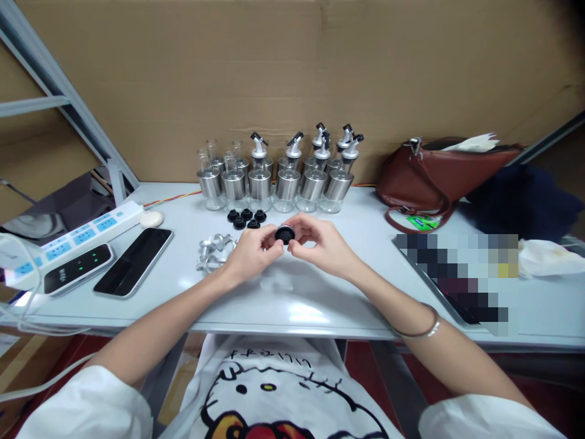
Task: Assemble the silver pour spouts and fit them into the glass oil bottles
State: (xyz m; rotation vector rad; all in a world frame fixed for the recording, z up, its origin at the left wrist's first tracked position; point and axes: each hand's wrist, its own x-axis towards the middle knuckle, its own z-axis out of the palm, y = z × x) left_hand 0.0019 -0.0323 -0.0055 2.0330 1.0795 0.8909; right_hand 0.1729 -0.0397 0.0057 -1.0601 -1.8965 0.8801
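Note:
Both hands meet over the middle of the white table [292, 305]. My left hand [250, 251] and my right hand [320, 244] pinch a small round black stopper [284, 234] between their fingertips. Just behind lie several more black stoppers [247, 218]. To the left of my left hand sits a small heap of silver pourer spouts [211, 251]. Behind them, a group of glass and steel oil bottles [278, 180] stands in rows; the right ones carry pourer tops, the left ones are uncapped.
A brown leather bag [434, 174] lies at the back right beside dark blue cloth [525, 204]. At the left lie a white power strip [68, 239], two dark phones [134, 262] and a small white oval object [152, 219]. A cardboard wall stands behind.

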